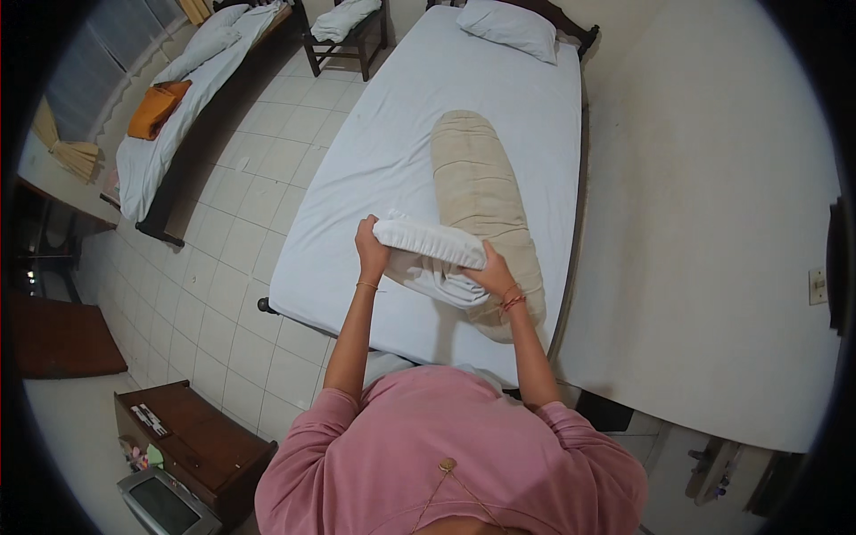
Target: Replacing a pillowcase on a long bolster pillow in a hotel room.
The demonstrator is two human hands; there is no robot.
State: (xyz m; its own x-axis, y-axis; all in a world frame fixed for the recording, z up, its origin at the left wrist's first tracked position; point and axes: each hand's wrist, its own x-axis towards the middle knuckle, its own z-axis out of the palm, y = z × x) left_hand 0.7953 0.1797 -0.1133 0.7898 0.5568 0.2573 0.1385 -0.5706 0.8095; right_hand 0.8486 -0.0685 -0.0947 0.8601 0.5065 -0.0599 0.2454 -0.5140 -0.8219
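Observation:
A white cloth cover [431, 241] with a gathered edge is stretched between my two hands above the near part of the bed. My left hand [372, 246] grips its left end. At the other end, my right hand [493, 271] pinches the edge, and loose folds hang below. Under and beyond the cloth, a beige bolster [476, 174] lies lengthwise on the white-sheeted mattress [374, 147]. Part of the bolster's near half is hidden by the cloth and my right hand. Whether the cloth touches the bolster I cannot tell.
A white pillow [511, 28] rests at the bed's head. Across the tiled floor [247, 207] stands another bed with a folded orange cloth [159, 110]. A wooden chair [344, 40] holds white fabric. The wall [689, 221] borders the right side; a wooden cabinet [194, 428] stands lower left.

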